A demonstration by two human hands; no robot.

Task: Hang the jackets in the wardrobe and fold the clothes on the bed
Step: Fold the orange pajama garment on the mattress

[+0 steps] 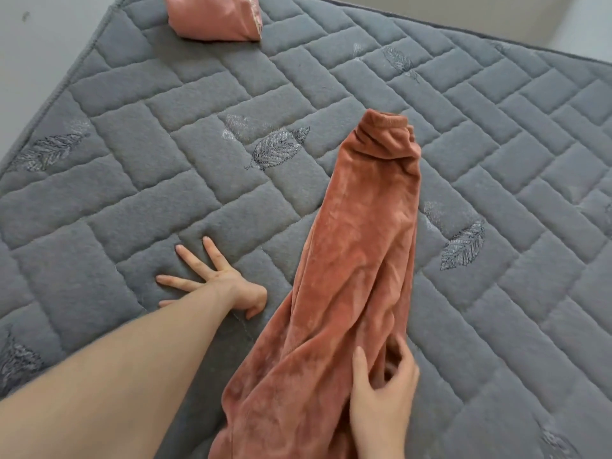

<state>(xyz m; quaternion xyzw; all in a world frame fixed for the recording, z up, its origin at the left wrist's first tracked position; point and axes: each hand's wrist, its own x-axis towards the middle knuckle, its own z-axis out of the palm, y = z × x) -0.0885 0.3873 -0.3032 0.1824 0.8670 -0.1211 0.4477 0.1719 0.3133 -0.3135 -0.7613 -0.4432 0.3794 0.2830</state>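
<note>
Rust velvet garment (357,253) stretched lengthwise on grey quilted mattress (139,134), cuffed end pointing away. Right hand (384,389) grips bunched fabric at near end, fingers curled into folds. Left hand (215,279) flat on mattress beside it, fingers spread, grasping nothing. Folded pink piece (212,14) at far edge.

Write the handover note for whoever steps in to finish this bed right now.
Left hand: open, fingers spread, pressing flat on the grey mattress, not touching any clothing.
Right hand: fingers curled into the near end of the rust velvet garment, gripping it.
That garment lies stretched out lengthwise, cuff end away from you, still wrinkled and unfolded.
Done: one pink garment sits folded at the far edge of the mattress.
Left: smooth and fold the velvet piece. No jackets or wardrobe in view.
</note>
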